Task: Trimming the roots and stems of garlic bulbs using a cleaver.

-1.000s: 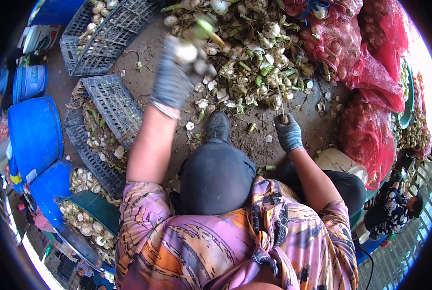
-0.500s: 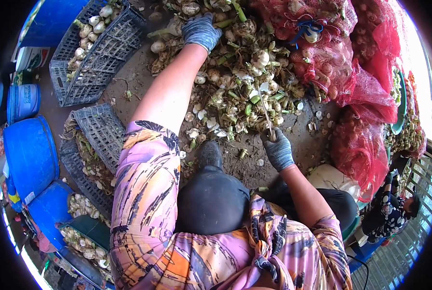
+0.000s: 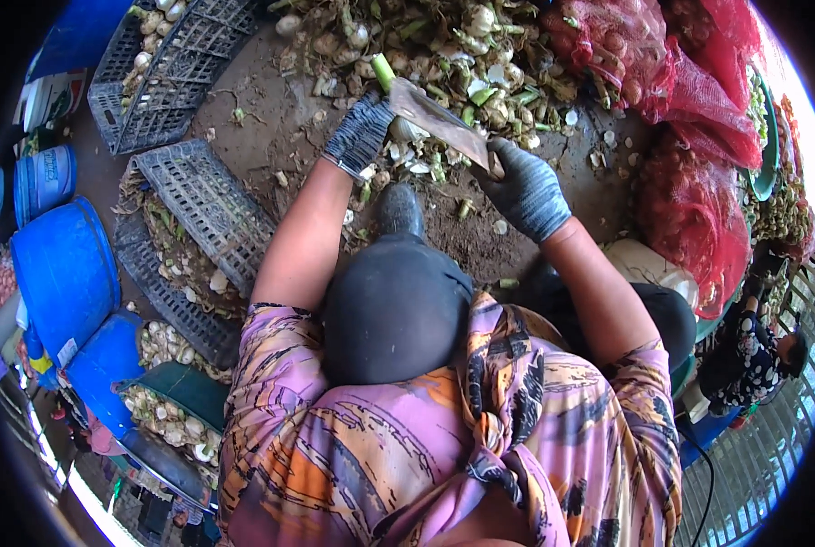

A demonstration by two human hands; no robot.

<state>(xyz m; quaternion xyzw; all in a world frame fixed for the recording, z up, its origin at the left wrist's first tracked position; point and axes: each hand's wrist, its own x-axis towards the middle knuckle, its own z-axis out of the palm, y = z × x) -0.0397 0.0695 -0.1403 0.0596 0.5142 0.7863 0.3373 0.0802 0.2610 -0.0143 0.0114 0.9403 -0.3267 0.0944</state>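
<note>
My left hand (image 3: pixel 360 132), in a grey knit glove, is closed round a garlic bulb (image 3: pixel 408 129). A thick green stem (image 3: pixel 383 71) rises from it past the fingers. My right hand (image 3: pixel 524 191), gloved alike, grips the short handle of a broad-bladed knife (image 3: pixel 440 120). The flat of the blade lies across the stem and hides part of the bulb. Just beyond both hands spreads a heap of garlic (image 3: pixel 467 46) with cut stems, peeled skins and loose bulbs on the muddy ground.
Red mesh sacks of garlic (image 3: pixel 695 214) stand on the right. Black plastic crates (image 3: pixel 202 205) and blue barrels (image 3: pixel 66 260) line the left. My dark boot (image 3: pixel 398 211) and knee (image 3: pixel 394 310) lie between my arms. Another person (image 3: pixel 754 356) is at far right.
My left hand has come back from the heap toward me with a garlic bulb. My right hand has raised the knife, its blade now turned across the stem.
</note>
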